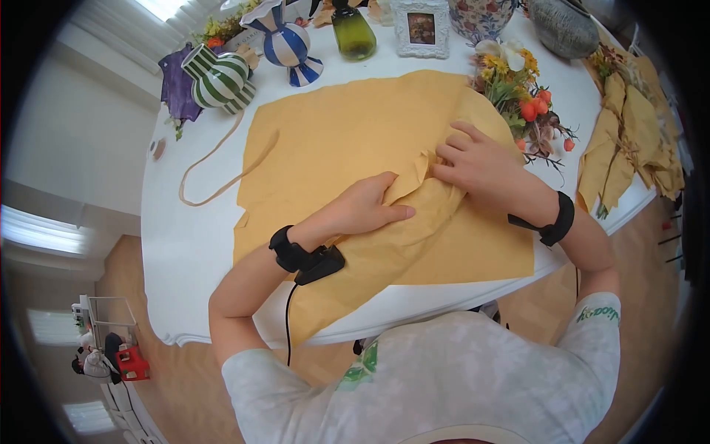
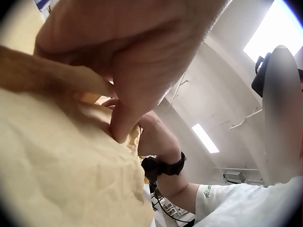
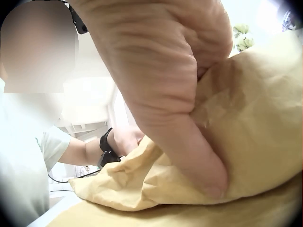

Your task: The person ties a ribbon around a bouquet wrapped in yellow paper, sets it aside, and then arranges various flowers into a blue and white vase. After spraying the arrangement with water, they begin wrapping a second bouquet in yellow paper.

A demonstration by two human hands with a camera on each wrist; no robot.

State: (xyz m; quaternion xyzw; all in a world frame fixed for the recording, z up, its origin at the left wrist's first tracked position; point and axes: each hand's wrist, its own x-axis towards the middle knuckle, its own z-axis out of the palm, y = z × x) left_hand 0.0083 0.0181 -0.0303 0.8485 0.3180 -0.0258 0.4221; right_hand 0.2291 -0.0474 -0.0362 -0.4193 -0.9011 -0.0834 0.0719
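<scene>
A large sheet of yellow-tan paper (image 1: 325,126) lies on the white table, and a second crumpled piece (image 1: 347,270) is folded over it, one corner hanging past the front edge. My left hand (image 1: 362,206) grips the folded paper, its thumb on top in the head view. Up and to the right, my right hand (image 1: 477,159) pinches the paper's gathered edge with curled fingers. In the left wrist view the left thumb presses on the crumpled paper (image 2: 71,161). The right wrist view has the right thumb against the paper (image 3: 255,118); the other fingertips are hidden.
Beyond the paper stand a green-striped vase (image 1: 218,80), a blue-striped vase (image 1: 287,44), a green glass vase (image 1: 353,33) and a white picture frame (image 1: 421,29). Flowers (image 1: 529,103) lie at the right, near a paper-wrapped bouquet (image 1: 625,140). A ribbon (image 1: 214,201) curls at the left.
</scene>
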